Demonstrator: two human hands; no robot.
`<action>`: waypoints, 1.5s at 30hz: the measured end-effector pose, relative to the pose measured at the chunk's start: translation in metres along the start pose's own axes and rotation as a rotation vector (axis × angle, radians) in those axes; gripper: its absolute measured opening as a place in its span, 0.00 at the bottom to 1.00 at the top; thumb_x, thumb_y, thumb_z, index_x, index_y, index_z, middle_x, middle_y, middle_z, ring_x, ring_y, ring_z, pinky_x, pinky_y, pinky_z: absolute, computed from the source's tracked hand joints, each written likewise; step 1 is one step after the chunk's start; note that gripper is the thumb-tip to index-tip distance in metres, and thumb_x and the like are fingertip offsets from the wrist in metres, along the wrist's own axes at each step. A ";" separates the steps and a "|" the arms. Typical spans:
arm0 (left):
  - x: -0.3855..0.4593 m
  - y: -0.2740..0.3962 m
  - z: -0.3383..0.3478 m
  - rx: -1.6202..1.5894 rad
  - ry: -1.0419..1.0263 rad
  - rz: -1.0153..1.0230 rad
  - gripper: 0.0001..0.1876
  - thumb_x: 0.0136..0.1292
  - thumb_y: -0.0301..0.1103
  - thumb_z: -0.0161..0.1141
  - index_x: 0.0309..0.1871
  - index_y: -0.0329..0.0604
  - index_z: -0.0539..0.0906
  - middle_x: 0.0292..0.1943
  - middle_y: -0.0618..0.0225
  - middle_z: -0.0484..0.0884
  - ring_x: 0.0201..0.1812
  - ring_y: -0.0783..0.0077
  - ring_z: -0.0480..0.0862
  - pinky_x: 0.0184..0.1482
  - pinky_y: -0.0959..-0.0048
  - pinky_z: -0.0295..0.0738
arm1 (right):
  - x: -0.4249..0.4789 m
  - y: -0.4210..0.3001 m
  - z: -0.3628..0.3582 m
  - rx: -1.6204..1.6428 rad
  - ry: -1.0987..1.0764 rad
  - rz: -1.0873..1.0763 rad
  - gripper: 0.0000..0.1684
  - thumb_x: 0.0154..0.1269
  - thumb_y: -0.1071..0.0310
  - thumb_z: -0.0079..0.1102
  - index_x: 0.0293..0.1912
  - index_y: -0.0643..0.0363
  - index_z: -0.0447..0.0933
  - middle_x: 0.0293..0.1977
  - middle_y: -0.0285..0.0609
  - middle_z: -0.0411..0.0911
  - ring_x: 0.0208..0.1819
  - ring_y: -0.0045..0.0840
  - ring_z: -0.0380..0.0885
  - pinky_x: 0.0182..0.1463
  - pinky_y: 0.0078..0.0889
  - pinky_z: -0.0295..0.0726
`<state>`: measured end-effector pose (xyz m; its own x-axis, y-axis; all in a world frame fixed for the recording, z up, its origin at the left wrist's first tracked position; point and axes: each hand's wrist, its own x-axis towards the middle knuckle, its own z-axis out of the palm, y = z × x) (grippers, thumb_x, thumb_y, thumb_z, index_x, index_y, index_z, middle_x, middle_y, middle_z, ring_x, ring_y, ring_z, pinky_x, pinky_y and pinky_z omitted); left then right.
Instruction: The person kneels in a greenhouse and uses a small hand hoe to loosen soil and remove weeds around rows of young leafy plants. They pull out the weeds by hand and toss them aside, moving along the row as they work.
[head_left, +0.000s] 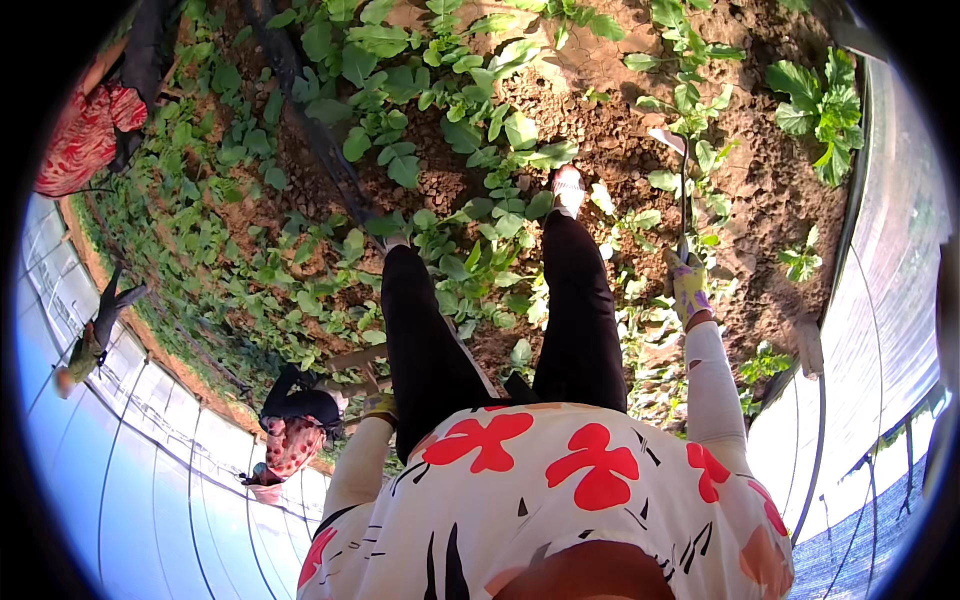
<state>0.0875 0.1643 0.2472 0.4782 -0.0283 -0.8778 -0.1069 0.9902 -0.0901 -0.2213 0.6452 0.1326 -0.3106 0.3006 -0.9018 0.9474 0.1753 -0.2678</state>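
My right hand (688, 289), in a yellow and purple patterned glove, is closed around the handle of a small hand hoe (683, 187). The hoe's thin dark shank points away from me, and its pale metal blade (667, 139) hangs among the leaves of a row of green plants (686, 97). My left hand (381, 406), also in a patterned glove, is beside my left thigh and partly hidden. Close to it is a wooden frame, perhaps a low stool (360, 358); whether the hand grips it is unclear. Leafy plants (450, 262) grow between and around my feet.
A dark irrigation hose (319, 142) runs through the bed on the left. Plastic greenhouse sheeting (892, 225) rises at the right, near a larger leafy plant (821, 112). Other people (289, 439) are among the plants at the left, one in red patterned clothing (90, 135).
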 end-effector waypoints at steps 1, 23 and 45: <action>-0.005 0.005 -0.001 -0.002 -0.003 -0.003 0.16 0.62 0.37 0.48 0.51 0.53 0.79 0.53 0.60 0.76 0.52 0.61 0.78 0.46 0.61 0.76 | -0.001 -0.007 -0.003 0.013 -0.010 -0.009 0.18 0.58 0.57 0.61 0.42 0.57 0.70 0.19 0.28 0.62 0.14 0.12 0.55 0.14 0.19 0.56; 0.009 -0.021 -0.100 0.005 0.005 0.123 0.16 0.65 0.38 0.43 0.52 0.53 0.78 0.55 0.61 0.75 0.52 0.62 0.77 0.44 0.61 0.77 | -0.043 -0.152 0.090 0.081 0.071 -0.168 0.15 0.58 0.58 0.61 0.38 0.56 0.71 0.15 0.27 0.64 0.11 0.12 0.59 0.11 0.17 0.57; -0.125 -0.171 -0.358 -0.547 1.209 0.256 0.21 0.55 0.31 0.53 0.55 0.40 0.72 0.47 0.54 0.77 0.46 0.53 0.78 0.47 0.62 0.74 | -0.114 -0.320 0.232 -0.224 0.104 -0.287 0.15 0.57 0.56 0.61 0.30 0.55 0.68 0.13 0.30 0.65 0.10 0.16 0.63 0.13 0.19 0.60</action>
<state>-0.2662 -0.0502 0.2044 -0.6374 -0.2350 -0.7338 -0.5429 0.8128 0.2112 -0.4711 0.3371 0.2429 -0.5777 0.3011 -0.7587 0.7839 0.4635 -0.4130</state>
